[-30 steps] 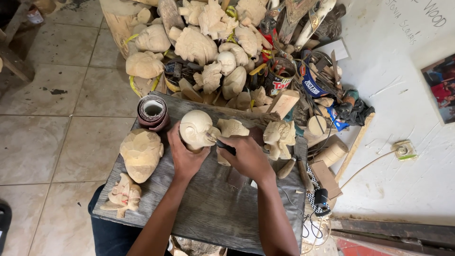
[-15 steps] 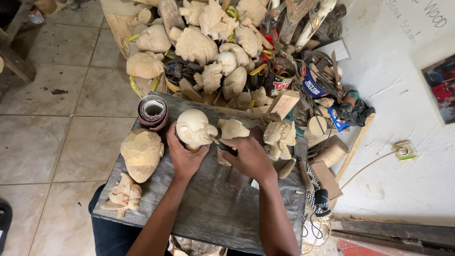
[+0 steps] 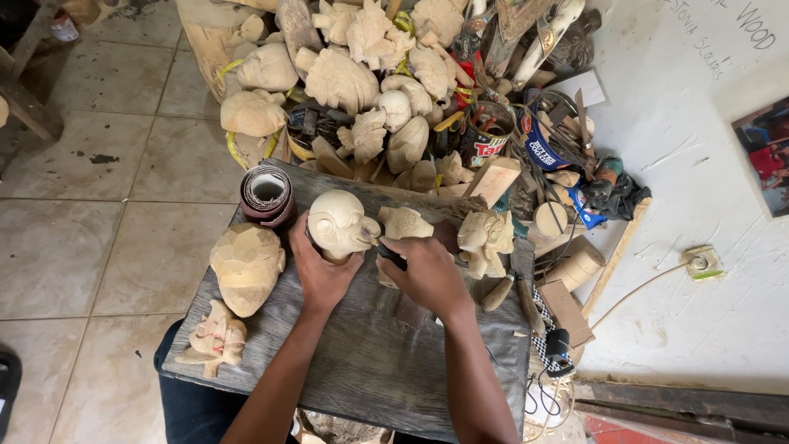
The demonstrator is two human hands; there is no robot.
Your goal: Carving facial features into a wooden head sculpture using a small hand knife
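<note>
Carved head [image 3: 339, 222] turned slightly; sandpaper roll [image 3: 267, 194] seemingly hollow.

A pale, unfinished carved wooden head [image 3: 339, 224] is held upright on a grey plank counter [image 3: 362, 362], its rounded crown turned up and its beak-like nose pointed right. What appears to be a small dark carving tool [image 3: 389, 255] is pressed against the nose.
</note>
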